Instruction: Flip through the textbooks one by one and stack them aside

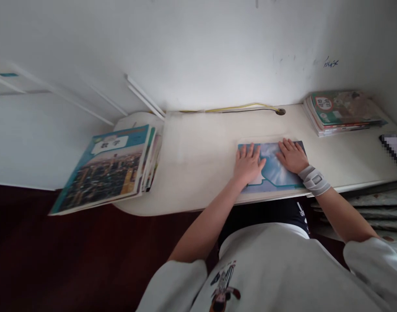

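Note:
A blue and lilac book (272, 167) lies closed near the front edge of the white desk (198, 160). My left hand (248, 164) rests flat on its left part, fingers spread. On the upper right of the cover lies my right hand (292, 156), also flat with fingers apart; a grey band (316, 180) is around that wrist. Neither hand grips anything. Parts of the cover are hidden beneath both palms.
A stack of textbooks (110, 169) at the left end overhangs the desk's front edge. Another stack (344, 110) stands at the back right. A yellow cable (234, 107) runs along the wall to a cable hole (280, 111). A dark-edged object (395, 149), partly pixelated, lies far right.

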